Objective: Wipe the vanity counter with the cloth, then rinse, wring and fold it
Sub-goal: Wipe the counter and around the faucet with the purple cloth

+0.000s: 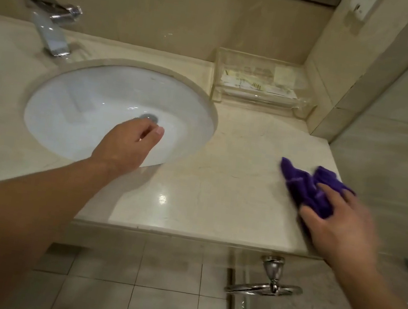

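Cloth (304, 186): deep purple with a soft, fuzzy nap. It is crumpled, not folded, and bunched into two lobes with a crease between them. One corner points toward 10 o'clock.
Cloth's place: on the vanity counter (219, 183) at its far right end, at about 3 o'clock from the sink (86, 98), well apart from the basin and close to the counter's right edge.
Right hand (339, 223): lies palm down on the cloth's near half. The fingers are fairly straight and spread and press the fabric onto the stone. The thumb lies along the cloth's 7 o'clock side. The hand is slightly blurred, and the far lobes stick out past the fingertips.
Left hand (124, 147): held over the basin's near side with the arm coming in from 8 o'clock. The fingers are loosely curled and hold nothing, and the thumb tip points toward the drain (149, 117).
Counter: pale beige marble, glossy, with a bright glint near the front edge at 6 o'clock.
Sink: white oval bowl set under the stone, with a metal drain at its middle.
Faucet (51, 28): chrome, at 11 o'clock from the basin.
Tray (257, 98): clear plastic, at 1 o'clock from the basin against the back wall, with pale packets inside.
Towel ring (267, 287): chrome, below the counter's front edge at 5 o'clock, above the tiled floor (149, 292).
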Tool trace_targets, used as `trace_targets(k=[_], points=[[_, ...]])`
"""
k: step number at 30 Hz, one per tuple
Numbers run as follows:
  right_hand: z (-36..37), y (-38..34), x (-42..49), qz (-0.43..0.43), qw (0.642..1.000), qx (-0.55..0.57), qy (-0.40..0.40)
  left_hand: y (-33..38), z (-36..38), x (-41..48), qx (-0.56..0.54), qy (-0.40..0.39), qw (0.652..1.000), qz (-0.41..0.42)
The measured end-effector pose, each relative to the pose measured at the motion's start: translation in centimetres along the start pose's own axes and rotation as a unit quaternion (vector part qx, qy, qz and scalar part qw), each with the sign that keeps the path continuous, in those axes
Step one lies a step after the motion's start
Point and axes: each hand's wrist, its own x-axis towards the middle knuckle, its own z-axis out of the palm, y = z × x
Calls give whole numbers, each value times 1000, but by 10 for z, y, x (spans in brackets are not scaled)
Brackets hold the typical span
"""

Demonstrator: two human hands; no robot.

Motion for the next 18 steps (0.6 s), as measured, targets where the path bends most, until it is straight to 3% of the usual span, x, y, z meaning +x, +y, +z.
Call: trace_targets(k=[4, 9, 13, 18], points=[[2, 1, 2, 9, 1000, -14, -1, -12, -27, -20, 46, -23, 999, 18], [9, -18, -12, 18, 999, -13, 36, -42, -63, -47, 166, -32, 985, -24], [18, -55, -32, -13, 999, -31, 28, -60, -84, -60, 240, -4, 968, -68], [35, -121, -66, -72, 997, -34, 15, -75, -104, -74, 248, -14, 965, -82]])
